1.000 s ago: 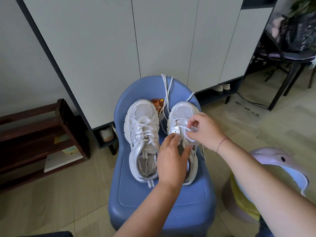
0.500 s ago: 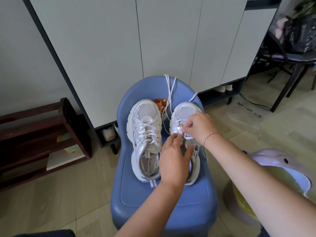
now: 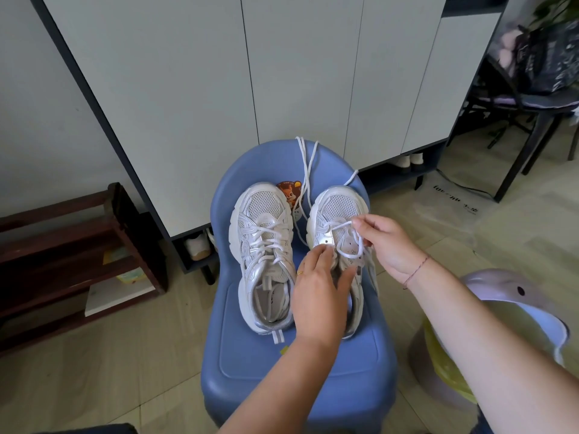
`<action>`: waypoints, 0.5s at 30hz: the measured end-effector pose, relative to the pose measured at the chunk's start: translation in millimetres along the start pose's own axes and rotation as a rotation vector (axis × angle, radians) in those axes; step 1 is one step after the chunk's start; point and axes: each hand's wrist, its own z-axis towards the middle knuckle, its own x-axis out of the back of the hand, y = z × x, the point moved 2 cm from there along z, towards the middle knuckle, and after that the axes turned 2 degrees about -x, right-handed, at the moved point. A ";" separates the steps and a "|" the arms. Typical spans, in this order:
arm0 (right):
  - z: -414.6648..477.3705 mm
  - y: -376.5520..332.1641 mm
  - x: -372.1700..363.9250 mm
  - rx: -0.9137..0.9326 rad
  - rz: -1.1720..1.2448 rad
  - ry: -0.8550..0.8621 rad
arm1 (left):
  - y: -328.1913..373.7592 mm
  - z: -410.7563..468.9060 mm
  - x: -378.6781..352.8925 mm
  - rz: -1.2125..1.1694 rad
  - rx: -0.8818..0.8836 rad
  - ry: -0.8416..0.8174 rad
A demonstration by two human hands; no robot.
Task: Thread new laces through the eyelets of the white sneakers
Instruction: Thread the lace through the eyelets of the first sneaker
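Lacing the second sneaker [image 3: 338, 208] on the blue chair [image 3: 297, 364]: the right hand [image 3: 387, 245] pinched a loop of lace [image 3: 354, 242] between thumb and forefinger, the left hand [image 3: 318, 296], fingers [image 3: 316, 258] nearly straight, pressed the upper just beneath that pinch; the next move probably called for drawing slack through an open eyelet.

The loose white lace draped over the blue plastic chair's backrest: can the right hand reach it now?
Probably yes: the loose white lace lies uncovered just beyond the white mesh sneaker's toe, near the right hand. That hand pinches a lace loop on the sneaker, though, so it must let go first.
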 end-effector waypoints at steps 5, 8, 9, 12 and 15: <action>-4.3 0.8 -1.1 0.031 -0.181 0.062 | 3.1 24.0 8.5 0.048 0.007 -0.008; -12.3 2.7 -1.6 0.054 -0.318 0.128 | 5.7 39.0 13.0 0.102 0.030 -0.055; -15.2 4.5 -2.3 0.048 -0.350 0.143 | 5.0 42.1 13.7 0.120 0.049 -0.064; -20.9 11.9 -2.0 0.031 -0.363 0.171 | 3.6 47.7 15.2 0.168 0.094 -0.041; -24.4 17.7 8.9 -0.028 -0.145 0.221 | 5.2 48.9 15.0 0.224 0.119 -0.025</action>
